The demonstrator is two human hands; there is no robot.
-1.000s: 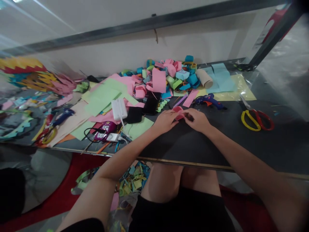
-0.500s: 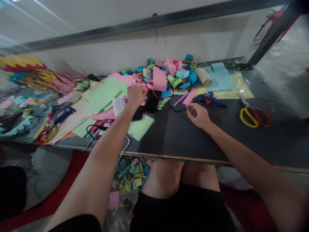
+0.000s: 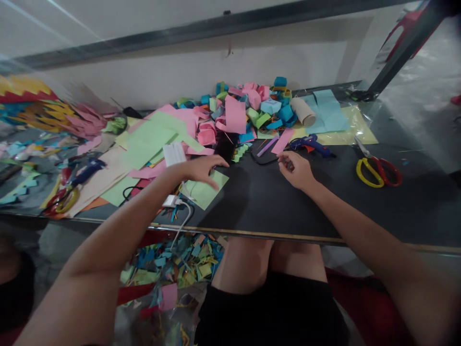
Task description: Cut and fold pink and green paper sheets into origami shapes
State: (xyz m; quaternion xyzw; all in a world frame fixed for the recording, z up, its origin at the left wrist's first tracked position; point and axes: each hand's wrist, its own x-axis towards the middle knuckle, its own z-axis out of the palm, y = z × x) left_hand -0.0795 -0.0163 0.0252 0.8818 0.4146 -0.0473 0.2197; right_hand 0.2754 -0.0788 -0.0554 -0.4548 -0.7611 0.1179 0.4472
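My left hand (image 3: 206, 169) is open, thumb and fingers apart, above a light green paper sheet (image 3: 207, 190) and close to a dark phone-like slab (image 3: 226, 146). Behind it, a pink paper ring (image 3: 206, 134) lies at the near edge of a heap of coloured paper loops (image 3: 255, 103). My right hand (image 3: 296, 170) rests over the dark tabletop with its fingers curled in; whatever they may hold is hidden. Just beyond those fingers are a pink paper strip (image 3: 283, 141) and a blue glue gun (image 3: 311, 144). A purple stick (image 3: 268, 145) lies to their left.
Scissors with red and yellow handles (image 3: 379, 172) lie at right. A cardboard roll (image 3: 303, 111) and blue paper (image 3: 329, 113) sit behind. Green sheets (image 3: 151, 137), a white charger (image 3: 170, 201) with cable and another glue gun (image 3: 88, 172) are at left. Paper scraps (image 3: 194, 254) lie below the table edge (image 3: 252, 234).
My left hand has let go of the pink paper ring by the heap, drawn back toward me and opened. My right hand has stayed nearly still.
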